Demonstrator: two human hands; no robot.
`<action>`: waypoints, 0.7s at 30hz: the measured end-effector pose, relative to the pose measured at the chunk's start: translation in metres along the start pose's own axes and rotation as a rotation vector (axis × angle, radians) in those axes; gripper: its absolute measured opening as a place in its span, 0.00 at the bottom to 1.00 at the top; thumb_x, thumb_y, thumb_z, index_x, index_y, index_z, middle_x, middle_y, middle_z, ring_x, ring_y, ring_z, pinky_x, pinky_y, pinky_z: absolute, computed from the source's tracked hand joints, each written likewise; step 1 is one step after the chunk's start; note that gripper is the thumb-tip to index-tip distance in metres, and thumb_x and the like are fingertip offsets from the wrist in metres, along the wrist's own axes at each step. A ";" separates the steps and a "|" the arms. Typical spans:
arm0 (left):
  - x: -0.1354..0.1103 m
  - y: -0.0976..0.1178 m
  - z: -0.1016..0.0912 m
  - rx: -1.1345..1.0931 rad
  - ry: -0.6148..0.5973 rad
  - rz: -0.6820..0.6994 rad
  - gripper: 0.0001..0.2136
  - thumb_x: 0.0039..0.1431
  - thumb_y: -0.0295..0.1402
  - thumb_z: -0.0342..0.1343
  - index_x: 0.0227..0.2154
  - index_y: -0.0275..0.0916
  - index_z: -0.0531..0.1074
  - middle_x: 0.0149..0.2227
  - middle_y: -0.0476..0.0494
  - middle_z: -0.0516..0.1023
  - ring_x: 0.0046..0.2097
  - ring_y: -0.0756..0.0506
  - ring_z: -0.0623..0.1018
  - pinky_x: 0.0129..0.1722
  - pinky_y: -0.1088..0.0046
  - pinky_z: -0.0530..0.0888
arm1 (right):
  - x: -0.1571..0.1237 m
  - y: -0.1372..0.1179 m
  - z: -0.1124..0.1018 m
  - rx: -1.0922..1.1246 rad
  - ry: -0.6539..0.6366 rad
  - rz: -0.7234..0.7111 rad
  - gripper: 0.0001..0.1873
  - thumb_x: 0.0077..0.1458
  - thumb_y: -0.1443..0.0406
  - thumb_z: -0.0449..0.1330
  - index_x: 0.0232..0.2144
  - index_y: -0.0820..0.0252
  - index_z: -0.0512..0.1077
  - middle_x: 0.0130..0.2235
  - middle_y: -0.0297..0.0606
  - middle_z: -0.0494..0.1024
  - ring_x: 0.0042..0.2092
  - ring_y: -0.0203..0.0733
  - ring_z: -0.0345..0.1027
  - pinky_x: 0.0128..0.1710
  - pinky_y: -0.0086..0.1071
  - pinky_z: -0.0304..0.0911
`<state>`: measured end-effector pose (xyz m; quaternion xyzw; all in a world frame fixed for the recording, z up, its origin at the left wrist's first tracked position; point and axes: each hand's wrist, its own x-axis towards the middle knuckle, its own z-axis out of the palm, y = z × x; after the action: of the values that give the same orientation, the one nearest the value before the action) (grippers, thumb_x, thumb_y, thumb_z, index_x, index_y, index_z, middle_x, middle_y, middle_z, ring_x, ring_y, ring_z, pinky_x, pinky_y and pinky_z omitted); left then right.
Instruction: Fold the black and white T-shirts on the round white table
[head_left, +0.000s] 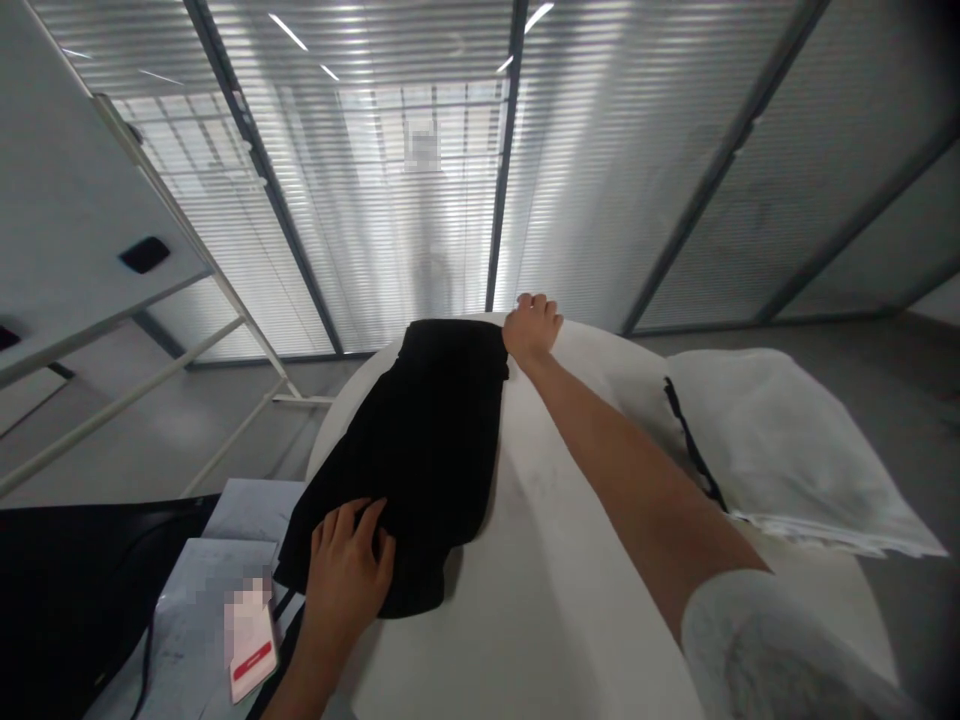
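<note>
A dark, folded black garment (pixel 442 430) lies spread over the left side of a white round table (pixel 555 590). My left hand (pixel 349 560) rests on its near left part, fingers lightly bent and spread, thumb apart from the index finger. At the far right corner of the cloth is my right hand (pixel 532 328), arm stretched out, with its fingers curled and its thumb side against the fabric. The exact grip of the right thumb is hidden.
White folded fabric (pixel 787 450) with a dark strip lies at the table's right. At lower left are a phone (pixel 253 645), pale sheets (pixel 202 570) and a black surface (pixel 67 600). A white-framed stand (pixel 225 290) rises at left, before glass partitions with blinds (pixel 405 200).
</note>
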<state>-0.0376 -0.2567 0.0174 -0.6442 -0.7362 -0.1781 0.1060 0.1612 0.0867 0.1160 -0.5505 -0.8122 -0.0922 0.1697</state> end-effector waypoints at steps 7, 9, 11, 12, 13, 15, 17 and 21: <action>0.001 -0.003 0.003 -0.024 -0.008 -0.003 0.16 0.60 0.32 0.50 0.49 0.39 0.73 0.48 0.39 0.73 0.49 0.38 0.71 0.49 0.56 0.68 | -0.022 -0.012 0.043 0.094 -0.408 -0.253 0.16 0.60 0.60 0.52 0.47 0.51 0.74 0.47 0.39 0.77 0.48 0.48 0.69 0.49 0.40 0.60; 0.001 -0.005 0.004 -0.026 -0.018 -0.006 0.16 0.60 0.32 0.50 0.49 0.40 0.73 0.48 0.39 0.74 0.49 0.38 0.71 0.49 0.56 0.68 | -0.015 -0.010 0.051 0.099 -0.433 -0.271 0.19 0.58 0.60 0.54 0.51 0.48 0.72 0.52 0.37 0.75 0.52 0.48 0.67 0.52 0.41 0.59; 0.001 -0.005 0.005 -0.025 -0.029 -0.012 0.16 0.59 0.32 0.51 0.50 0.41 0.73 0.48 0.39 0.74 0.49 0.38 0.71 0.49 0.56 0.68 | -0.001 -0.003 0.054 0.091 -0.374 -0.198 0.28 0.58 0.60 0.54 0.61 0.51 0.62 0.60 0.43 0.67 0.60 0.53 0.58 0.57 0.48 0.53; 0.001 -0.005 0.005 -0.024 -0.034 -0.015 0.16 0.59 0.32 0.51 0.50 0.41 0.73 0.48 0.39 0.74 0.49 0.38 0.71 0.49 0.56 0.68 | 0.007 0.002 0.053 0.088 -0.309 -0.107 0.32 0.58 0.60 0.53 0.65 0.54 0.56 0.64 0.47 0.60 0.64 0.56 0.51 0.59 0.51 0.50; 0.001 -0.005 0.004 -0.022 -0.038 -0.019 0.16 0.59 0.32 0.51 0.50 0.41 0.73 0.48 0.39 0.74 0.49 0.38 0.71 0.49 0.55 0.68 | 0.014 0.008 0.051 0.088 -0.233 0.008 0.36 0.58 0.60 0.53 0.67 0.58 0.50 0.67 0.51 0.54 0.66 0.59 0.45 0.59 0.54 0.48; 0.002 -0.003 0.002 -0.019 -0.040 -0.027 0.16 0.60 0.32 0.50 0.49 0.41 0.73 0.49 0.39 0.74 0.49 0.38 0.71 0.49 0.56 0.68 | 0.023 0.019 0.048 0.096 -0.097 0.213 0.39 0.58 0.61 0.52 0.68 0.63 0.46 0.69 0.54 0.46 0.68 0.61 0.38 0.59 0.55 0.48; 0.002 -0.002 0.001 -0.017 -0.041 -0.030 0.16 0.60 0.32 0.50 0.49 0.40 0.73 0.49 0.39 0.74 0.50 0.38 0.71 0.49 0.56 0.68 | 0.021 0.026 0.045 0.108 -0.056 0.239 0.34 0.58 0.62 0.52 0.65 0.62 0.54 0.68 0.53 0.49 0.66 0.60 0.42 0.58 0.53 0.51; 0.003 -0.002 0.001 -0.017 -0.033 -0.026 0.16 0.59 0.32 0.50 0.49 0.41 0.74 0.48 0.40 0.74 0.49 0.38 0.72 0.49 0.57 0.68 | -0.006 0.024 0.043 0.083 -0.109 -0.025 0.21 0.58 0.65 0.50 0.52 0.60 0.72 0.58 0.49 0.67 0.60 0.57 0.56 0.55 0.51 0.55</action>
<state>-0.0398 -0.2537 0.0173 -0.6382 -0.7448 -0.1750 0.0860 0.1780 0.1055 0.0729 -0.5370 -0.8302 -0.0306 0.1466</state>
